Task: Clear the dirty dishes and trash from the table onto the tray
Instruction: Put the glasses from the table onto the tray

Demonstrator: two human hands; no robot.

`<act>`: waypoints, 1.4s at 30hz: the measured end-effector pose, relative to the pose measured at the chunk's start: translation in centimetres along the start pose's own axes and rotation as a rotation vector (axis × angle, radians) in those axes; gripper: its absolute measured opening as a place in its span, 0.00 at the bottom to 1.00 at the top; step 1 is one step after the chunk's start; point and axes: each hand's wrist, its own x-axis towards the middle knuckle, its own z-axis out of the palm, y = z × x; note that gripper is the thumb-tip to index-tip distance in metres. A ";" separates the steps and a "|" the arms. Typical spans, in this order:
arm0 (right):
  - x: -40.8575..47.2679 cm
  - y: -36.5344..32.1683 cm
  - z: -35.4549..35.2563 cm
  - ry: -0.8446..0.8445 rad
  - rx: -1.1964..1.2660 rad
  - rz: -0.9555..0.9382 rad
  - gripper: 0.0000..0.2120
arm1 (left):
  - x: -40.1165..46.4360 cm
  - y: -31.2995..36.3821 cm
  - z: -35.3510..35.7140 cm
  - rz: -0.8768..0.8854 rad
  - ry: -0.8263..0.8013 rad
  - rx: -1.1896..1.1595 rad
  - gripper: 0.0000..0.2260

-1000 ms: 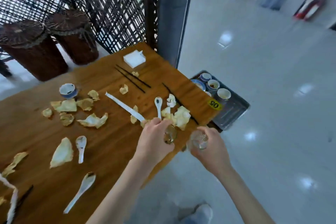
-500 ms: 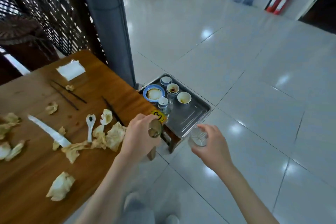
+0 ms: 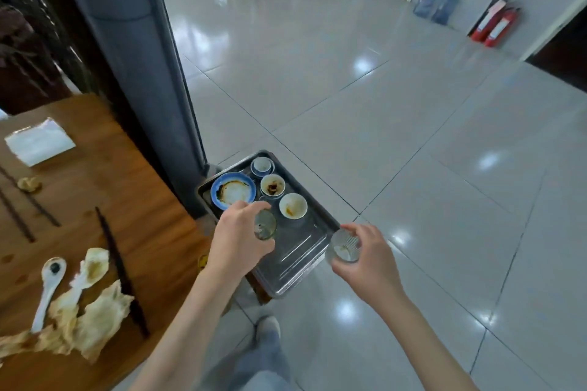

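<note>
1. Your left hand (image 3: pixel 236 240) is curled round a small clear glass (image 3: pixel 265 225), tilted so its mouth faces you, and holds it over the near half of the metal tray (image 3: pixel 305 247).
2. Your right hand (image 3: pixel 365 259) grips a ribbed glass (image 3: pixel 344 246) from the side, upright, just past the tray's right-hand corner and above the tiled floor (image 3: pixel 413 136).
3. On the tray's far end sit a blue-rimmed plate (image 3: pixel 232 190) with sauce stains, a small blue cup (image 3: pixel 262 166), a stained bowl (image 3: pixel 272 185) and another stained bowl (image 3: pixel 293 206), close together.
4. The tray stands lower than the table (image 3: pixel 133 200), just off its corner.
5. On the table you can see a white spoon (image 3: pixel 47 289), crumpled napkins (image 3: pixel 85 324), dark chopsticks (image 3: pixel 119 270) and a folded white tissue (image 3: pixel 39 142).
</note>
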 end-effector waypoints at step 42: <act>28.8 17.1 27.1 -0.645 -0.053 -0.583 0.37 | 13.5 -14.2 29.1 -0.764 0.201 0.343 0.29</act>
